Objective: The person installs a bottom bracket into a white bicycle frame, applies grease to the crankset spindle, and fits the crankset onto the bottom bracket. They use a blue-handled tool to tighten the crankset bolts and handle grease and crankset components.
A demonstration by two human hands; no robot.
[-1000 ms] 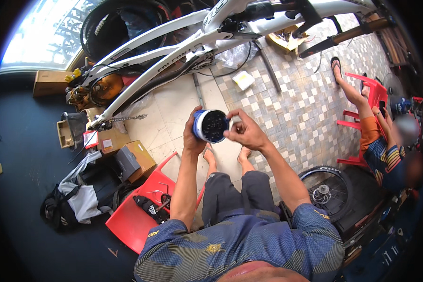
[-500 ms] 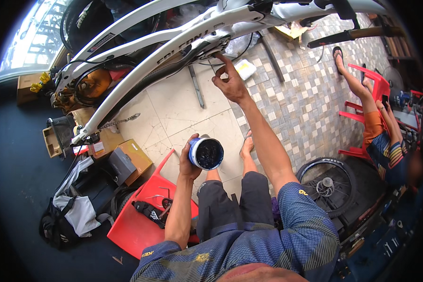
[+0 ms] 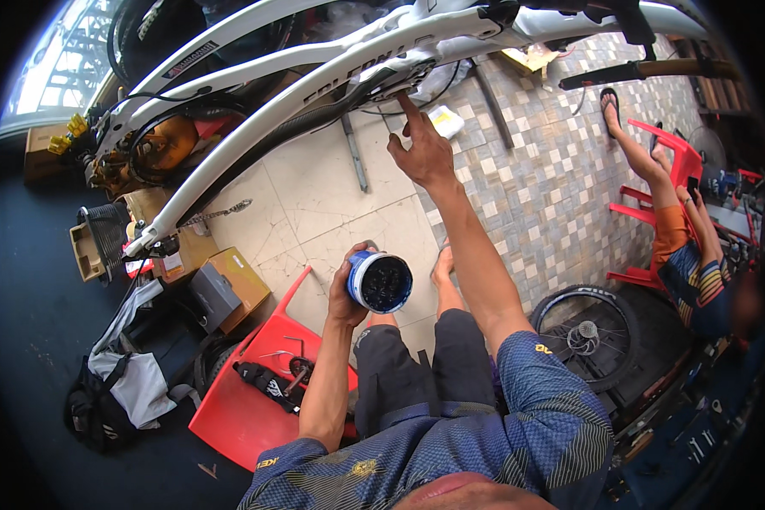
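Observation:
My left hand (image 3: 345, 287) is wrapped round a blue and white tub (image 3: 356, 276), its open top facing up. Dark grease (image 3: 386, 282) fills much of the tub. My right hand (image 3: 425, 153) reaches up to a white bicycle frame (image 3: 323, 89). Its index finger is stretched out and touches the underside near the bottom bracket area, where metal parts (image 3: 404, 81) show. The other fingers are loosely bent and apart, with nothing seen in them. The fingertip is partly hidden by the frame.
A red plastic chair (image 3: 229, 412) at lower left bears a crank and small tools. Cardboard boxes (image 3: 240, 285) stand left of it. A bicycle wheel (image 3: 608, 340) lies at right. Another person (image 3: 693, 246) sits on a red chair, far right. Metal bars stand beneath the frame.
The view has shifted slightly. My right index finger stays at the frame's underside, and its hand looks slightly turned. The tub remains in my left hand, a little lower and further right in view.

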